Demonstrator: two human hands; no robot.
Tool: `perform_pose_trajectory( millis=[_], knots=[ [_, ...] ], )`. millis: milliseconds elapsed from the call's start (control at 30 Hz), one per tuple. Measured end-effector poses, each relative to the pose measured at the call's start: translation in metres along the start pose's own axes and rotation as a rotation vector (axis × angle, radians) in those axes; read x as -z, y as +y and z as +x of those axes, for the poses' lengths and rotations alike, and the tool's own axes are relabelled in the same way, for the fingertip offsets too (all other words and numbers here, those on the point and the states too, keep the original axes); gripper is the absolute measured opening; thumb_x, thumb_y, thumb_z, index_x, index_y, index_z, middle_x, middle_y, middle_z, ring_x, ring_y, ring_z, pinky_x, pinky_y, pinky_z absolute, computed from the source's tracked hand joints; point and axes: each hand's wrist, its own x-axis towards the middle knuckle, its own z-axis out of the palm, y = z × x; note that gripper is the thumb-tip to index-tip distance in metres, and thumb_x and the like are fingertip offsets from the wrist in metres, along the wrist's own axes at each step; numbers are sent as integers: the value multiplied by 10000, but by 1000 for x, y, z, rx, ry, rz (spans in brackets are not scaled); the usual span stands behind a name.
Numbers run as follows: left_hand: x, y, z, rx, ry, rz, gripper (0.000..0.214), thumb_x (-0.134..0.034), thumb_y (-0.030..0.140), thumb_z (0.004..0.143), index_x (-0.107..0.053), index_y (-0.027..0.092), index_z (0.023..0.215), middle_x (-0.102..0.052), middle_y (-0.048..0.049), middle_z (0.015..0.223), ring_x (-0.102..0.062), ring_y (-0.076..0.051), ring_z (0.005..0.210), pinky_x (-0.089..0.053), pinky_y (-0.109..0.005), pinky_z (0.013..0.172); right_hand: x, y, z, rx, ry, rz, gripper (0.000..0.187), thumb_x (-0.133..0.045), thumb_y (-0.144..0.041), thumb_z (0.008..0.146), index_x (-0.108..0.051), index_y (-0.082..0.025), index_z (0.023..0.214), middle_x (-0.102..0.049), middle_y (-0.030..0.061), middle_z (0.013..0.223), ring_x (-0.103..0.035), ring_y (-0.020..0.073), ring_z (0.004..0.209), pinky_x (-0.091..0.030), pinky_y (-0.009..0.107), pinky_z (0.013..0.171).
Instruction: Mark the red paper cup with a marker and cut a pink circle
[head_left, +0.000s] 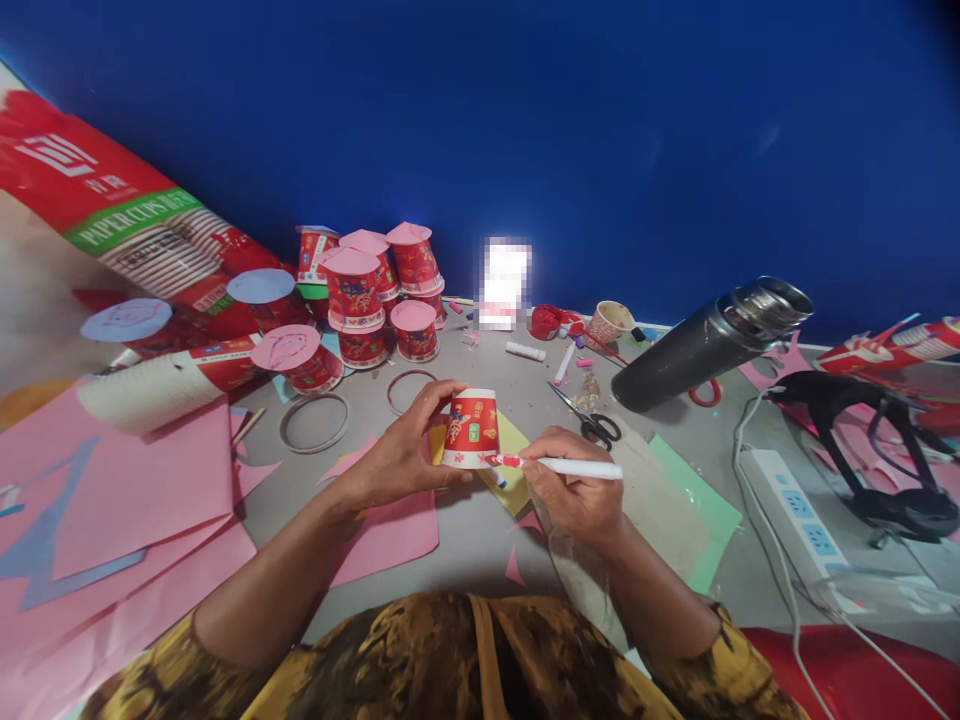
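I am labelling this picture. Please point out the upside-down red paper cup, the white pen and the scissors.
Red paper cup [472,430]: head view, middle of its printed side wall.
White pen [581,467]: head view, middle of its white barrel.
Scissors [600,428]: head view, on the black handles.

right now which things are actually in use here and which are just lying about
In use:
left hand holding the cup upside down
right hand holding the pen at the cup's rim
yellow paper under the cup

Lying about:
scissors
flask
cup stack
rings
power strip
pink paper
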Motion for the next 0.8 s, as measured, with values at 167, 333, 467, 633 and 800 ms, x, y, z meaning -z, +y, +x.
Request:
perform_pose_trajectory(
  millis=[167,333,467,633,800],
  knots=[
    [0,-2,-1,-19,1,7,928,-990,331,729,-506,301,1522,-518,-126,1545,-545,-365,1478,-450,-577,1290,-1,1,0,4,14,-26,101,-692,-184,984,-737,-222,902,-739,9,731,-666,157,622,-514,275,598],
    [0,-1,-1,-15,-3,8,931,-986,312,729,-502,297,1524,-517,-124,1543,-542,-362,1478,-443,-576,1294,0,0,-2,-44,27,-13,102,-701,-217,985,-728,-226,887,-722,11,707,-657,166,599,-506,290,578],
    [-1,1,0,-23,-2,30,921,-983,309,725,-511,288,1515,-523,-122,1527,-563,-354,1446,-464,-563,1277,-1,0,-2,-33,12,-19,101,-696,-232,991,-708,-230,891,-725,12,707,-662,163,595,-505,282,562],
    [-3,1,0,-41,-7,42,905,-980,318,727,-520,290,1506,-536,-121,1502,-574,-349,1417,-487,-558,1253,-3,-2,1,-2,-19,-65,122,-673,-250,1001,-701,-232,884,-743,18,715,-668,163,597,-515,285,567],
    [-3,2,0,-47,-15,69,895,-964,304,738,-504,296,1505,-527,-114,1502,-564,-339,1417,-496,-543,1242,-2,-1,1,-9,-18,-55,124,-684,-237,991,-695,-231,868,-730,9,705,-653,155,590,-495,276,563]
  ],
)
